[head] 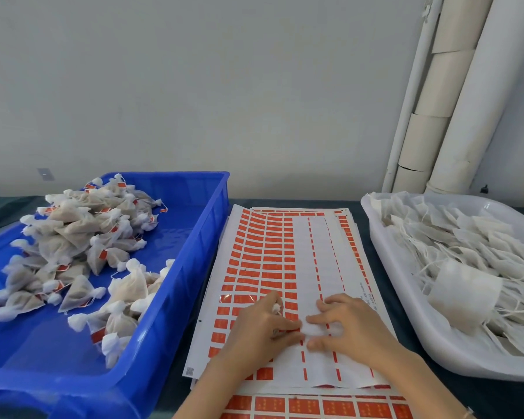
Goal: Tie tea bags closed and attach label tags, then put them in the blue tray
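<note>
Both my hands work at the label sheet [285,252], between the two trays.

My left hand [254,328] is curled round a tea bag [276,307], only its white tuft showing, with forefinger and thumb tips together on an orange label. My right hand [351,325] is loosely bent, gripping nothing, fingertips pressing the sheet just beside the left. The blue tray [206,237] at my left holds a heap of tied bags [82,237]; the white tray [378,237] at my right holds untied bags [466,267].
</note>
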A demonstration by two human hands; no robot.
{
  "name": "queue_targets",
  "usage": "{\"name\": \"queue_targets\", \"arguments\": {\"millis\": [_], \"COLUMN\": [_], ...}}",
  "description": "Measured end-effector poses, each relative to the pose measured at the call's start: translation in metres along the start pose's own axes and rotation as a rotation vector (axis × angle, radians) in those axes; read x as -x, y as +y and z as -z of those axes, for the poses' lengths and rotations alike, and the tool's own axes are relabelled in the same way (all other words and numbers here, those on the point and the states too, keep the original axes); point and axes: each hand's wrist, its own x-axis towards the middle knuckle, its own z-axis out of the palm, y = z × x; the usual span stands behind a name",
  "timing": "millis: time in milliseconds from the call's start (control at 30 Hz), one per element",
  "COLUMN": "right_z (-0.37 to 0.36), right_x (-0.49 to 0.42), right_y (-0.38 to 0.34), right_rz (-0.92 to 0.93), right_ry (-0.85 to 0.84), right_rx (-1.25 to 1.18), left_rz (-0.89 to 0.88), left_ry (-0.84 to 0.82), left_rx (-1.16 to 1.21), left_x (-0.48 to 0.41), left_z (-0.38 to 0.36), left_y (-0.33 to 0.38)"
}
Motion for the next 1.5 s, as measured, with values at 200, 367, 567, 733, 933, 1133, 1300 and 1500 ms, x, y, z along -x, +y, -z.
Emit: {"name": "queue_targets", "arguments": {"millis": [200,367,567,733,933,1133,1300,1500], "right_z": [0.000,0.001,0.004,0.008,0.012,-0.003,-0.011,-0.010], "right_x": [0.001,0.000,0.001,0.003,0.005,0.002,-0.003,-0.006], "right_y": [-0.001,-0.001,-0.003,-0.005,-0.004,-0.002,0.003,0.000], "right_rz": [-0.003,-0.011,-0.004,0.006,0.019,0.139,0.139,0.102], "right_ry": [0.008,0.010,-0.004,-0.006,-0.038,-0.178,-0.114,-0.105], "right_rx": [-0.027,-0.047,-0.042,-0.062,-0.078,0.057,0.112,0.139], "left_rz": [-0.117,-0.087,-0.050,0.019,0.094,0.196,0.236,0.222], "left_ry": [0.072,0.048,0.022,0.003,0.002,-0.221,-0.214,-0.228], "left_rx": [-0.030,0.002,0.026,0.041,0.011,-0.138,-0.176,-0.164], "left_x": [0.007,0.006,0.005,0.004,0.006,0.006,0.006,0.004], "left_z": [0.003,0.004,0.003,-0.001,0.007,0.018,0.016,0.017], "left_y": [0.006,0.006,0.005,0.002,0.000,-0.005,-0.008,-0.004]}}
